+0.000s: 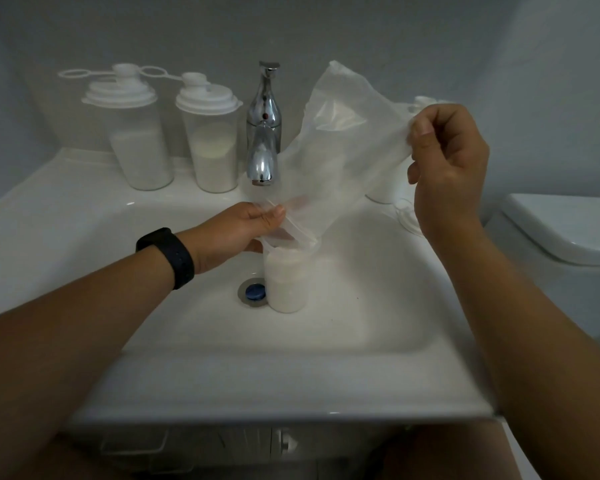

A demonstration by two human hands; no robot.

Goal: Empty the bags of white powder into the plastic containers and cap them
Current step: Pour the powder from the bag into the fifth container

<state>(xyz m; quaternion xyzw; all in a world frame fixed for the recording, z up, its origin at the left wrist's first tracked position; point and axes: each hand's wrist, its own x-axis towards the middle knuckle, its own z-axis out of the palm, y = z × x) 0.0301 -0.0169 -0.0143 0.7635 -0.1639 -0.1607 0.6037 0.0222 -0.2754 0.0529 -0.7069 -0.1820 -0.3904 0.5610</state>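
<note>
A clear plastic bag (343, 147) hangs tilted over an open plastic container (286, 282) that stands in the sink basin beside the drain. White powder fills most of the container. My left hand (236, 233) pinches the bag's mouth at the container's rim. My right hand (447, 161) grips the bag's raised bottom corner, up and to the right. The bag looks nearly flat, with little powder visible inside. Two capped containers (139, 140) (213, 143) with white powder stand at the back left of the sink.
A chrome tap (264, 133) rises behind the bag. The drain (253, 292) lies left of the open container. Another container (385, 188) stands partly hidden behind the bag at the back right, with a clear lid (407, 216) lying near it. A toilet cistern (568, 226) is at the right.
</note>
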